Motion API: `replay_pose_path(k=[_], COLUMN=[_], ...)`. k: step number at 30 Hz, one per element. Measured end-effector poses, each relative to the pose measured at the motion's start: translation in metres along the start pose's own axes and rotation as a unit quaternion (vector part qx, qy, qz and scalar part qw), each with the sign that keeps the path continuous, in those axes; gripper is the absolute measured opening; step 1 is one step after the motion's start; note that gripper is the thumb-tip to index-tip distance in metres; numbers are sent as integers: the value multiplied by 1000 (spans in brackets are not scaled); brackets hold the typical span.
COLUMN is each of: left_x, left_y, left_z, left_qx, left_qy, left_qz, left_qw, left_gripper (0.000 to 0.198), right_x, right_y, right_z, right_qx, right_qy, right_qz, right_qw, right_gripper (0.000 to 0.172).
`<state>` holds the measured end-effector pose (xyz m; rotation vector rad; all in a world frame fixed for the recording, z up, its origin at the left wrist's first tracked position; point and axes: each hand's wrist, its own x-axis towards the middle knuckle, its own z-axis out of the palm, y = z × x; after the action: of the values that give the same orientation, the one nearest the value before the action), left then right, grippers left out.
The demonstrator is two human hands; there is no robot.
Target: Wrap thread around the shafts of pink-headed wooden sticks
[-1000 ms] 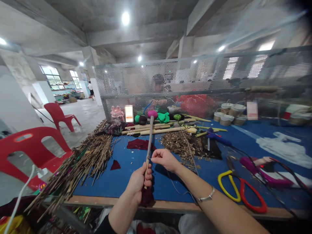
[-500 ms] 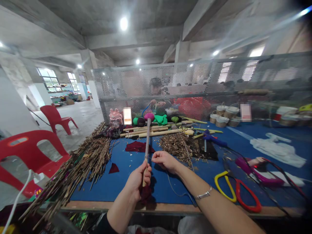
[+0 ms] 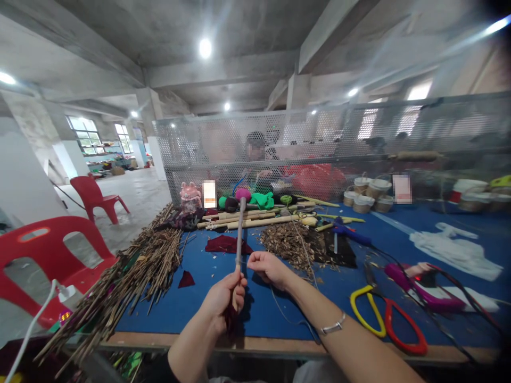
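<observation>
My left hand (image 3: 225, 299) is closed around the lower end of a slender stick (image 3: 240, 236) that points away from me over the table. The stick's far end meets a magenta ball (image 3: 243, 194); whether the two are joined I cannot tell. Dark red cloth (image 3: 230, 319) hangs just below the left fingers. Close by on the right, my right hand (image 3: 268, 267) has its fingers pinched together beside the stick. A thin cord (image 3: 284, 308) trails from under it across the blue tabletop, and its pinched end is too fine to make out.
Dry twigs (image 3: 147, 271) are heaped at the left, brown chips (image 3: 289, 242) in the middle. Scissors (image 3: 373, 314) with yellow and red handles and a purple glue gun (image 3: 423, 284) lie right. Bamboo pieces (image 3: 259, 219) lie before a perforated metal screen (image 3: 223, 138); a person sits behind it.
The stick has tilted slightly, its far end a little lower and further left. My right hand has shifted a touch left and down. Both hands keep their closed shapes.
</observation>
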<state>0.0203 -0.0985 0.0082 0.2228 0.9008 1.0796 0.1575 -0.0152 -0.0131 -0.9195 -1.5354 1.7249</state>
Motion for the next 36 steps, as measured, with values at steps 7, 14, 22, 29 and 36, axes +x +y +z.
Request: replay_pose_path(k=[7,14,22,29,36], left_x=[5,6,0,3,5], left_y=[-4,-8,-5,-7,-7], left_z=[-5,-2,-9,-11,-10], left_qx=[-18,17,-70,-57,-86], left_qy=[-23,13,-19,-18,-12], left_qz=[-25,26,-29,-31,-40], left_qw=[999,999,997,998,995], left_gripper=[19,12,21,18,23], right_x=[-2,-2,-1,-2,1], right_y=[-4,-2,-4,-3,1], right_z=[6,6,8,6,8], right_qx=[-15,-10,-40,-52,-79], right_qy=[8,20,14,8,12], right_qz=[13,0,-14,-26,-1], right_qw=[1000,1000,999,998,997], right_gripper=[17,19,17,16,14])
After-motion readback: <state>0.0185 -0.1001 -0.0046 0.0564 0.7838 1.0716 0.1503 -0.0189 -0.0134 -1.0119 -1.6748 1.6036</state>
